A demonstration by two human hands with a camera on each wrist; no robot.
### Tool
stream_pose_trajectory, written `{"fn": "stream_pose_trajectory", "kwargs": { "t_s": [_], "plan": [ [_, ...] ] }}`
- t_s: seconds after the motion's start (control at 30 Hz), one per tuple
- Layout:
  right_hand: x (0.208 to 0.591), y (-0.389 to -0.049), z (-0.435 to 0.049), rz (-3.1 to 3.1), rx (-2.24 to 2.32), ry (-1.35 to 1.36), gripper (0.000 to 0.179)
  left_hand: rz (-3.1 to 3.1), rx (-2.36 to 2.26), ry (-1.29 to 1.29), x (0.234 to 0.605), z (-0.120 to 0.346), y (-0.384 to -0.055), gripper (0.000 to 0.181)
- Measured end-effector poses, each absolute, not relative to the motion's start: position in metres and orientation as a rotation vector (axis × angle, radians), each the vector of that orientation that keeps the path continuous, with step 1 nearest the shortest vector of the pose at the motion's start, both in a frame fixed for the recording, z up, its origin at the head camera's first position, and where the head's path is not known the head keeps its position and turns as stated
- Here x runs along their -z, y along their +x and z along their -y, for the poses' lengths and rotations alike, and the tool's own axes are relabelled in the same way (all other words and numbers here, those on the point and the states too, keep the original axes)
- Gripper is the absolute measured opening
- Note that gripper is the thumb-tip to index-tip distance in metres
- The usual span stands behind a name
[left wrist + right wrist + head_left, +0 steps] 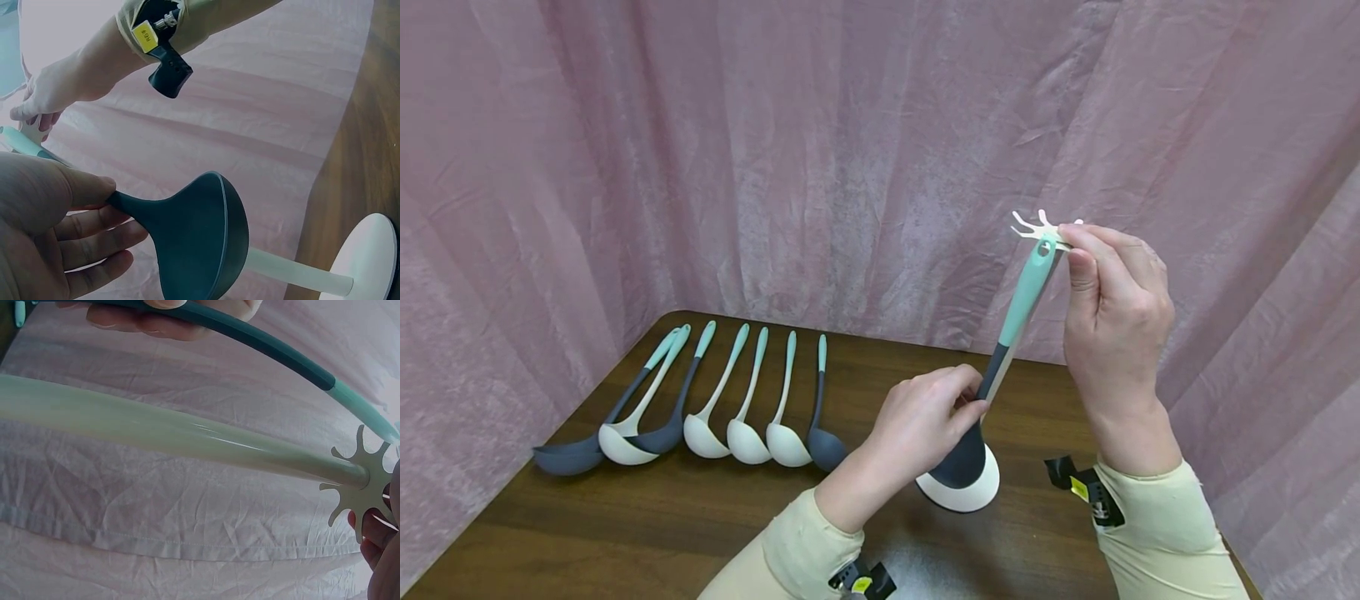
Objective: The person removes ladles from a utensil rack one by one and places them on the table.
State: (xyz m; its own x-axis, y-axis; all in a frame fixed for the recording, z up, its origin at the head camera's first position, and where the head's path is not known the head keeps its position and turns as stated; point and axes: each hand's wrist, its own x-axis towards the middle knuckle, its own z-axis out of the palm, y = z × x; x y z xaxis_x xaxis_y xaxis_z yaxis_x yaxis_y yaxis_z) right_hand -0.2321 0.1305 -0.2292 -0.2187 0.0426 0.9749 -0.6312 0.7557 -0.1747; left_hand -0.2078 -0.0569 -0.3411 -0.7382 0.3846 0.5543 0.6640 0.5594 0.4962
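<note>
A dark ladle (992, 375) with a mint handle is held tilted in front of a white utensil stand. My left hand (925, 421) pinches its lower handle just above the bowl (200, 240). My right hand (1120, 321) holds the hooked top (353, 487) of the stand between thumb and fingers. Beside those hooks is the ladle's mint end (1043, 254), with its hanging hole visible; whether a hook passes through it I cannot tell. The stand's pole (187, 431) runs behind the ladle down to a round white base (966, 498) on the table.
Several ladles lie in a row on the left of the brown wooden table (647, 525); they include white ladles (748, 440) and dark ladles (827, 450), all with mint handles pointing backward. A pink curtain (850, 167) hangs behind and around the table.
</note>
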Motion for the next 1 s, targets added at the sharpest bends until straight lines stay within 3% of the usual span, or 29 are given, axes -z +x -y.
{"fn": "stream_pose_trajectory", "kwargs": {
  "t_s": [0.4,0.7,1.0],
  "plan": [
    [0.229,-0.231,-0.129,1.683,-0.663,0.471,0.037,2.381,0.982,-0.861,0.338,0.059,-0.204,0.013],
    [0.228,-0.231,-0.128,1.677,-0.666,0.469,0.047,2.369,0.991,-0.859,0.332,0.062,-0.199,0.013],
    [0.228,-0.232,-0.127,1.678,-0.668,0.47,0.042,2.34,1.001,-0.839,0.329,0.069,-0.198,0.014]
  ]
}}
